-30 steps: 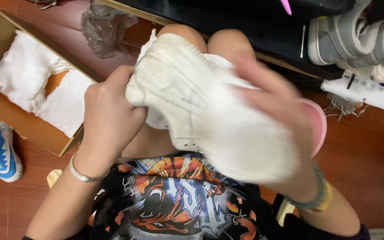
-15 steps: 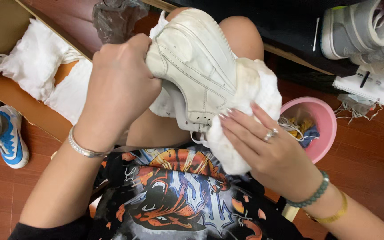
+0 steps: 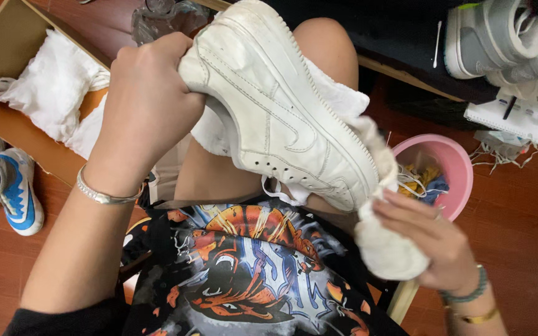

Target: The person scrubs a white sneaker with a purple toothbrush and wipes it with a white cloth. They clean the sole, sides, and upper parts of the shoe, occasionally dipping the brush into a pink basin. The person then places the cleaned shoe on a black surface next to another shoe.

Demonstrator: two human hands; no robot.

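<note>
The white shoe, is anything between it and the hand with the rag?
Only the white rag itself: the right hand presses it against the toe of the white shoe. The left hand holds the heel directly.

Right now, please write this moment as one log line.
left hand: holds white sneaker at heel | right hand: grips white cloth at toe | pink basin beside

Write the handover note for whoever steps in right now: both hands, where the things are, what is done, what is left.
Left hand: grips the heel of the white sneaker, held tilted over the lap, toe pointing down to the right.
Right hand: holds a bunched white cloth at the toe end.
Nearby: pink tub on the floor at right, open box with white paper at left, blue sneakers beside it.
Done: the upper looks mostly clean, with faint grey marks remaining.
Left: probably the toe and sole edge; the far side is hidden.
</note>
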